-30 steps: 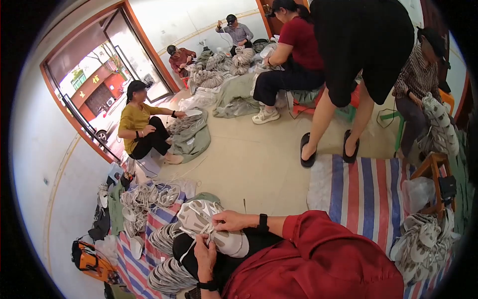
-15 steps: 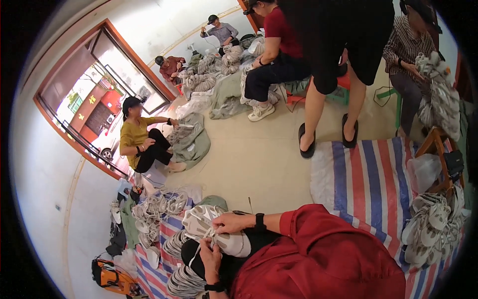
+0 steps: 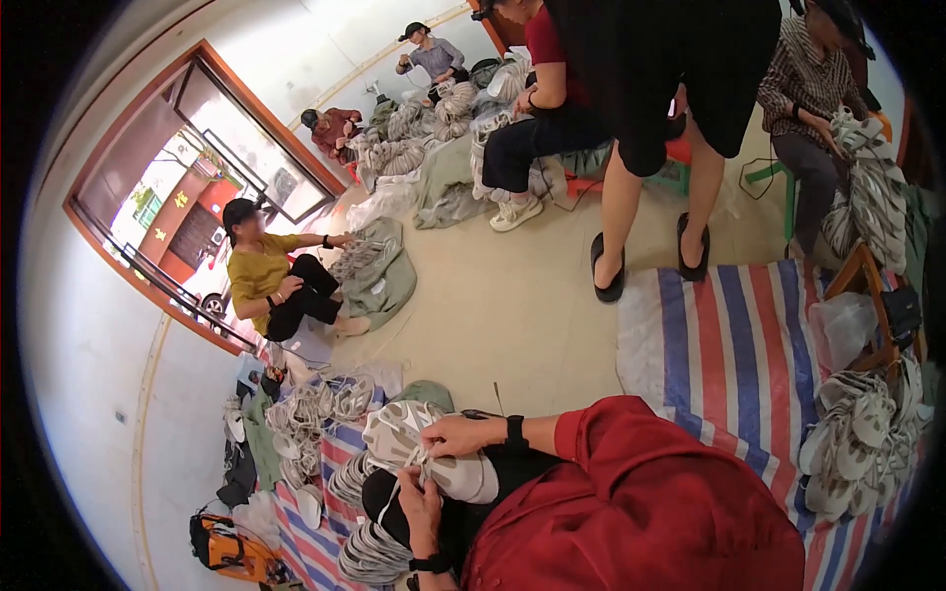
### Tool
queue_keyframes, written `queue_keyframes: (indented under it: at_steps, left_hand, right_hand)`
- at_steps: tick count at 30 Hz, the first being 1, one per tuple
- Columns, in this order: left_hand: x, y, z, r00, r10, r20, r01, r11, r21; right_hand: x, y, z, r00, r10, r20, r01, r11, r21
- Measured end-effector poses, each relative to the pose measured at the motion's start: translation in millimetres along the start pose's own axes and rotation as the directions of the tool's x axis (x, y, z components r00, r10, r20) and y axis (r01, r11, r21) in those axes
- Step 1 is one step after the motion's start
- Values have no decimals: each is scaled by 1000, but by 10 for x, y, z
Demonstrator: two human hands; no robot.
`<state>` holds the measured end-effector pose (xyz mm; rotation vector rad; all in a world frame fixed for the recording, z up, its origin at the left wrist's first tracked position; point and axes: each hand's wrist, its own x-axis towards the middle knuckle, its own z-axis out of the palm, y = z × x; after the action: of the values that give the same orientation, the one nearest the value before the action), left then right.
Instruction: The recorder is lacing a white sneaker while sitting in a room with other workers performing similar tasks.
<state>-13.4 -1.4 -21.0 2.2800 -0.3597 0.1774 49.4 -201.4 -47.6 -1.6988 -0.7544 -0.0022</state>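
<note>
Holding a pale grey shoe [image 3: 419, 448] on our lap, we have our right hand [image 3: 459, 434] laid over its top, grip closed on it. Our left hand [image 3: 422, 497], below, pinches its white lace [image 3: 392, 492] between fingertips. More pale shoes [image 3: 310, 414] lie heaped on the striped sheet [image 3: 734, 335] just beside.

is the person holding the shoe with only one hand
No, both hands are on the grey and white shoe: the right hand rests on top of it and the left hand grips it from below, at the lace.
</note>
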Motion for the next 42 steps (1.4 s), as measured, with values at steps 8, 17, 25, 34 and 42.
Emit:
queue_keyframes:
  at_steps: [8,17,25,34,42]
  left_hand:
    - [-12,-61,30,1000,5,13,-4,1000,-19]
    - [-44,-52,-23,1000,17,-14,-15,996,92]
    - [-12,18,-47,998,-56,-25,58,995,84]
    - [-59,98,-80,992,-124,10,122,986,112]
    - [-53,-116,20,999,12,-46,-6,991,130]
  right_hand:
    - [-17,-27,-23,1000,7,25,-7,1000,15]
    - [-2,-83,-25,998,8,68,-7,1000,-9]
    - [47,-34,-39,995,56,78,-56,998,-2]
    - [-17,-88,-29,991,97,90,-99,995,22]
    - [-18,-24,-21,985,111,132,-118,992,45]
